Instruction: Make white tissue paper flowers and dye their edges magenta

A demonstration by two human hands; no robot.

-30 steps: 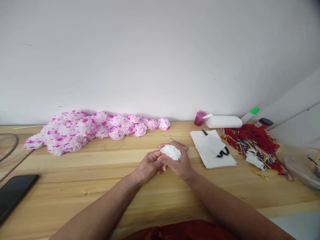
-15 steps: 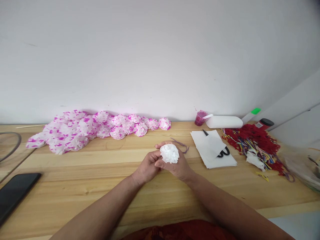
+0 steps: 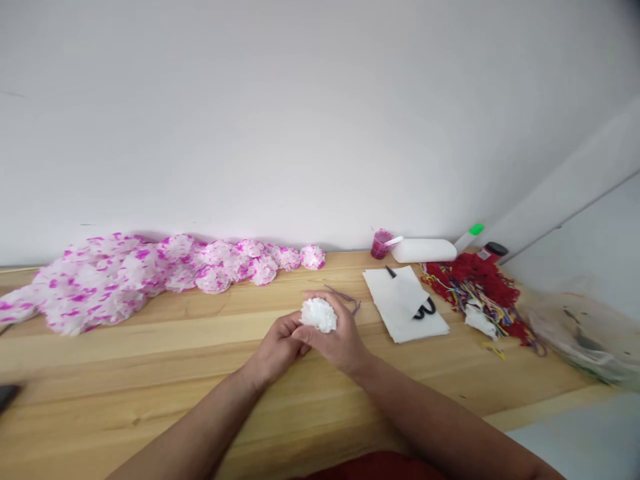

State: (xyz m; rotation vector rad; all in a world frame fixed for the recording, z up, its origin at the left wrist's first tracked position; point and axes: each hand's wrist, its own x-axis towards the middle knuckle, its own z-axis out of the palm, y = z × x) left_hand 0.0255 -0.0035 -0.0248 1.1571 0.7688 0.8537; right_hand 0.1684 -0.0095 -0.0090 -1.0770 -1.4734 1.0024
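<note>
A white ruffled paper flower (image 3: 319, 315) is held between my two hands above the wooden table. My right hand (image 3: 340, 337) curves round its right side, thumb across the front and fingers behind. My left hand (image 3: 281, 343) is closed at the lower left of the flower, its fingertips pinched against the base; what exactly they grip there is hidden. Just behind my right hand lies a thin purple strand (image 3: 345, 295). Pink-tipped white paper flowers (image 3: 263, 270) run along the wall, heaped up (image 3: 95, 280) on the left.
At right, black-handled scissors (image 3: 425, 308) lie partly under white paper sheets (image 3: 395, 303). Behind them are a cup of purple liquid (image 3: 381, 245) and a white bottle (image 3: 425, 250). Red and coloured yarn (image 3: 480, 290) and a clear plastic bag (image 3: 590, 333) lie farther right. A phone's corner (image 3: 7, 395) shows at left.
My view has turned right, so the table things sit farther left. Both hands stay on the white flower, which now tips slightly and is wrapped more closely by my right hand.
</note>
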